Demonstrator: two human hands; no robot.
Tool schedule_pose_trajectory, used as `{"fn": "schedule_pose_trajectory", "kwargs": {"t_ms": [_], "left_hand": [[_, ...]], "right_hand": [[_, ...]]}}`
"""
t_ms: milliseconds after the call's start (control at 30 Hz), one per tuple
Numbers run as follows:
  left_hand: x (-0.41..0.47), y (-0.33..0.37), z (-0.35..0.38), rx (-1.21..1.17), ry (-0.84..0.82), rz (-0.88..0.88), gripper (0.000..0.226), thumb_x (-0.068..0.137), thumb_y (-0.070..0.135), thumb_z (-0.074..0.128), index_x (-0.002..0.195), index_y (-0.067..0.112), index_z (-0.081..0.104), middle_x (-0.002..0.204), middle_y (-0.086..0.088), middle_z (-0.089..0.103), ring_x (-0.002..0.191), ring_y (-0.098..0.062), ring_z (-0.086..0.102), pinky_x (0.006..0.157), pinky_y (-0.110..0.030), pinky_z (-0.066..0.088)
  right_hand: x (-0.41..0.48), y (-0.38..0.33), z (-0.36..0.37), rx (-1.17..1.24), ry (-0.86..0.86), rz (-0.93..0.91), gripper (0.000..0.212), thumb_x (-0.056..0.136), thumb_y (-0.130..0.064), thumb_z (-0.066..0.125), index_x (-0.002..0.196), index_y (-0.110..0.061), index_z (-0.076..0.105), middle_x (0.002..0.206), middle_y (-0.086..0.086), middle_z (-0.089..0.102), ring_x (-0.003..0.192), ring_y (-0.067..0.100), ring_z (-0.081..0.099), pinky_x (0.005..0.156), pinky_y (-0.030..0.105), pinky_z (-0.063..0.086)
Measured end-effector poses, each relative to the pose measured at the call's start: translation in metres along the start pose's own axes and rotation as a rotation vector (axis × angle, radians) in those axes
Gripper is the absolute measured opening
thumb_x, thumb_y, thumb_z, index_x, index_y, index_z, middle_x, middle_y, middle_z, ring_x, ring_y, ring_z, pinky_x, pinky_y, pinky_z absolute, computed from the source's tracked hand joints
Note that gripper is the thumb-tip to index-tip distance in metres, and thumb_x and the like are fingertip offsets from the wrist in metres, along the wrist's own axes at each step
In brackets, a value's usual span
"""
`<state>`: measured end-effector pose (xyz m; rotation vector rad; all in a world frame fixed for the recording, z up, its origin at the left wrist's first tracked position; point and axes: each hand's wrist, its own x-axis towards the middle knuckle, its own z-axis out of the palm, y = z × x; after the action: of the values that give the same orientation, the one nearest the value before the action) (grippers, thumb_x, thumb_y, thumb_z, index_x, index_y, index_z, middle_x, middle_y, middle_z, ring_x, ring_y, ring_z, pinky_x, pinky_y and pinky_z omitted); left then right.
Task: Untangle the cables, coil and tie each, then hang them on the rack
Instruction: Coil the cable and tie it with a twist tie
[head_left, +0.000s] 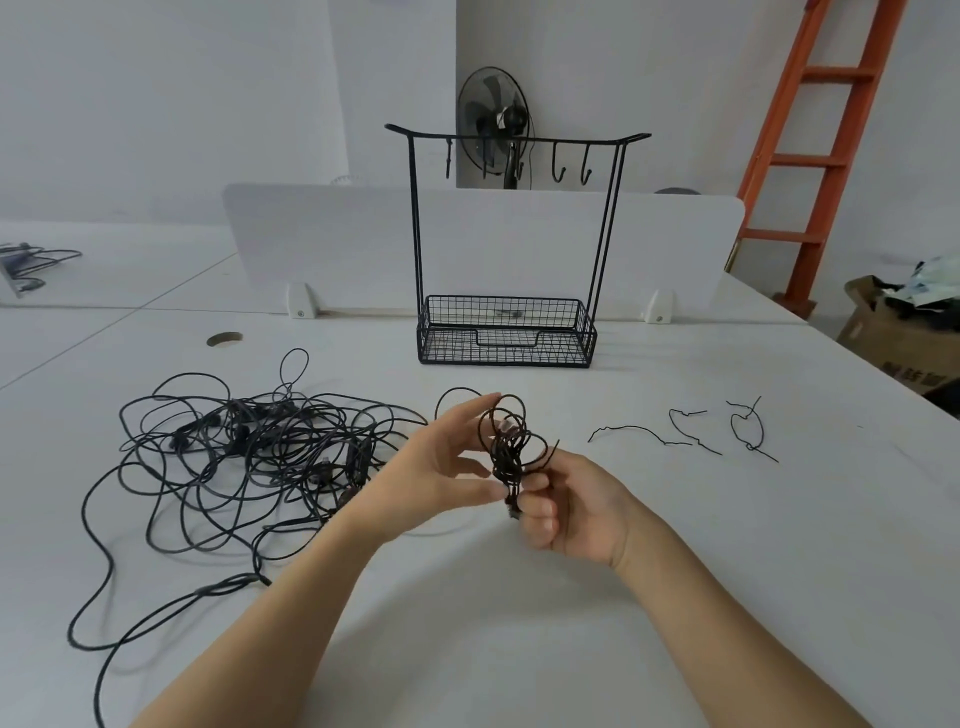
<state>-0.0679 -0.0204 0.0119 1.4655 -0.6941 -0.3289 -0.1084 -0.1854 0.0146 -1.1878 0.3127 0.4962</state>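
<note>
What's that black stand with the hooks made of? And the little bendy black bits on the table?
The black wire rack with hooks looks like metal painted matte black: thin stiff rods, a grid basket. The thin crinkly black ties are probably wire in a plastic coat, since they keep their kinks and loops, though I can't be sure.

Rack (511, 234): black matt metal wire. Cables (249, 447): black, matt sheath. Table (675, 571): smooth white, matt. Box (893, 338): cardboard.

A path to the rack (506, 332) runs between cable tangle (249, 452) and twist ties (680, 436).
</note>
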Motion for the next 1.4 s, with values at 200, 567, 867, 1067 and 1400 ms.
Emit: {"fn": "schedule_pose_trajectory", "kwargs": {"t_ms": [200, 567, 867, 1067, 1400], "left_hand": [[0.005, 0.0, 0.01, -0.057, 0.362, 0.013, 0.024, 0.071, -0.006, 0.072, 0.075, 0.016, 0.067, 0.062, 0.009, 0.065, 0.057, -0.003, 0.055, 0.058, -0.015, 0.044], [0.009, 0.003, 0.011, -0.073, 0.502, -0.124, 0.03, 0.084, -0.015, 0.044, 0.07, 0.012, 0.045, 0.064, -0.007, 0.047, 0.047, -0.012, 0.037, 0.04, -0.015, 0.03], [0.008, 0.005, 0.009, -0.138, 0.517, -0.17, 0.029, 0.085, -0.011, 0.048, 0.081, 0.014, 0.062, 0.066, -0.006, 0.056, 0.058, -0.015, 0.047, 0.042, -0.017, 0.034], [0.01, 0.005, 0.008, -0.288, 0.547, -0.179, 0.032, 0.087, -0.013, 0.037, 0.079, 0.004, 0.062, 0.062, -0.005, 0.057, 0.051, -0.013, 0.052, 0.042, -0.018, 0.039], [0.008, 0.009, 0.013, -0.319, 0.373, -0.145, 0.023, 0.092, 0.001, 0.041, 0.083, 0.001, 0.062, 0.07, -0.006, 0.06, 0.063, -0.016, 0.056, 0.052, -0.021, 0.047]], "right_hand": [[0.002, 0.003, 0.003, -0.058, -0.011, 0.022, 0.045, 0.084, -0.021, 0.039, 0.04, -0.018, 0.038, 0.036, -0.002, 0.03, 0.03, 0.012, 0.028, 0.035, 0.015, 0.023], [0.003, 0.008, 0.007, -0.139, -0.012, 0.038, 0.05, 0.088, -0.022, 0.035, 0.039, -0.019, 0.039, 0.039, -0.001, 0.032, 0.033, 0.013, 0.029, 0.037, 0.018, 0.024], [0.004, 0.01, 0.014, -0.423, 0.259, -0.283, 0.029, 0.089, -0.015, 0.034, 0.065, -0.011, 0.05, 0.043, 0.004, 0.054, 0.036, 0.018, 0.044, 0.042, 0.023, 0.026], [0.004, 0.013, 0.016, -0.547, 0.284, -0.536, 0.014, 0.093, -0.012, 0.04, 0.085, -0.02, 0.049, 0.066, 0.004, 0.053, 0.044, 0.015, 0.046, 0.04, 0.016, 0.032], [0.014, 0.019, 0.011, -0.75, 0.427, -0.747, 0.02, 0.086, -0.025, 0.062, 0.067, -0.02, 0.054, 0.051, -0.009, 0.042, 0.045, 0.003, 0.04, 0.05, 0.017, 0.028]]}}
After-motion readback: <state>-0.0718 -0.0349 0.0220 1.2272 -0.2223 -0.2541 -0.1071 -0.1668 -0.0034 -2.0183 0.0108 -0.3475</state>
